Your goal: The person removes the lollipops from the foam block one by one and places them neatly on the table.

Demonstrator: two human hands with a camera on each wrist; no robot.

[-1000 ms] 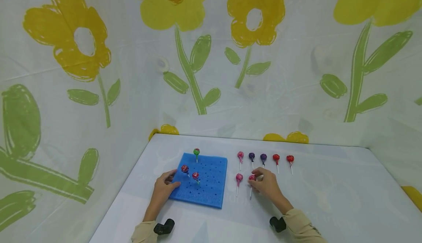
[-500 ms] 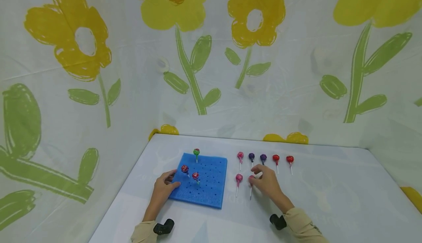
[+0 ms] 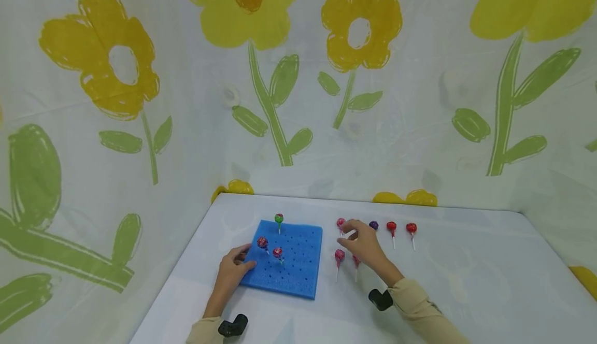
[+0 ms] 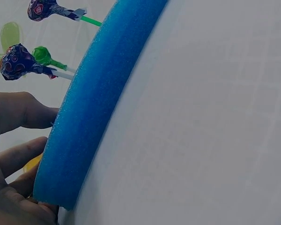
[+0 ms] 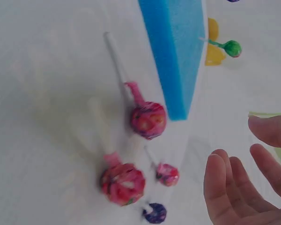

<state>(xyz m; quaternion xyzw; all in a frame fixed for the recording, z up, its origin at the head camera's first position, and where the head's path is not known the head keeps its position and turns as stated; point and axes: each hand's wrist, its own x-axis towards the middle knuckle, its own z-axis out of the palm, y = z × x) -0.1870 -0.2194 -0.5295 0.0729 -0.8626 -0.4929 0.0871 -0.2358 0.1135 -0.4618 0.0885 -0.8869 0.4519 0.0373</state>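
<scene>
I have the left hand (image 3: 230,269) at the nine o'clock edge of the foam block (image 3: 303,271), gripping it with the thumb at the top face and fingers by the side. Three lollipops stand in the block, which I judge the finished part: a dark red lollipop (image 3: 263,242) toward ten o'clock, a speckled red lollipop (image 3: 277,252) near the middle, a green lollipop (image 3: 279,218) at twelve.

Further right, at least six lie loose on the table (image 3: 466,271), so I judge most remain; the right hand (image 3: 367,245) may hide another from me. Its fingers are bent and parted, holding nothing. A pink lollipop (image 3: 341,221) sits at ten o'clock from it, just beyond the fingertips; whether they touch I cannot tell. The two nearer pink lollipops (image 3: 339,256) lie at seven and eight, a purple lollipop (image 3: 373,225) at one, and two red lollipops (image 3: 391,226) between two and three.
</scene>
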